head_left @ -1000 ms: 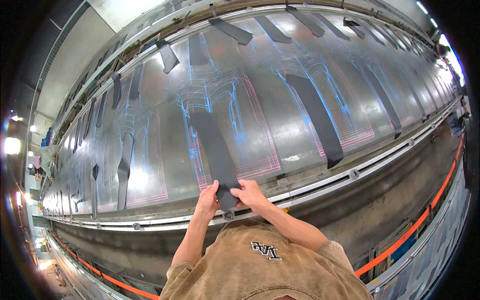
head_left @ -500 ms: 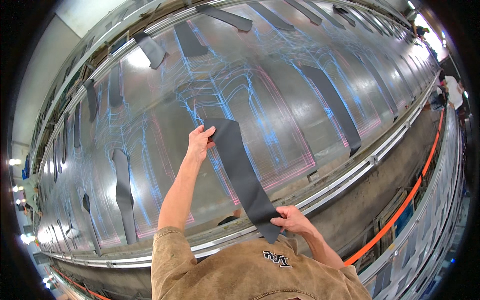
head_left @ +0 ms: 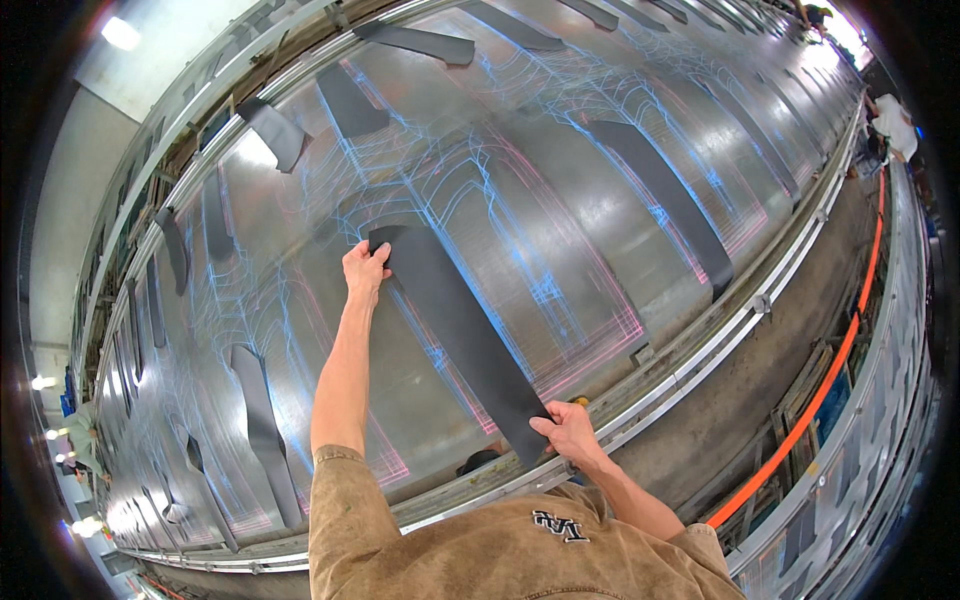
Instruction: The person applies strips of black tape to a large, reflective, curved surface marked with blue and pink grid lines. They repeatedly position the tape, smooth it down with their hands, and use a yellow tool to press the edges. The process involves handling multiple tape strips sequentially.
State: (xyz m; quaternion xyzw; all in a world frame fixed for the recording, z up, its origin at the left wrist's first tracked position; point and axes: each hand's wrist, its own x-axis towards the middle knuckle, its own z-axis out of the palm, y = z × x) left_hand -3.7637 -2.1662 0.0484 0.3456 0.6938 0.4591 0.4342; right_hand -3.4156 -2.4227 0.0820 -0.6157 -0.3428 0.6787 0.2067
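A long dark grey fabric strip point(head_left: 455, 330) stretches slantwise between my hands over a shiny metal-grey table point(head_left: 560, 230) marked with blue and pink outlines. At its far end my left hand point(head_left: 367, 268) pinches the left corner. My right hand point(head_left: 566, 432) grips the near end by its right edge, close to the table's front rail. The strip looks nearly flat and covers part of the blue and pink lines. Whether its middle touches the table I cannot tell.
Another grey strip point(head_left: 665, 200) lies to the right, and a wavy-edged one point(head_left: 262, 430) to the left. Several smaller pieces lie along the far side. Metal rails point(head_left: 690, 375) run along the near edge, with an orange strip point(head_left: 800, 435) beyond. People point(head_left: 890, 125) stand at far right.
The strip's far end has moved left with my left hand. It was bent and twisted near my right hand and is now straighter and flatter. The view has shifted a little.
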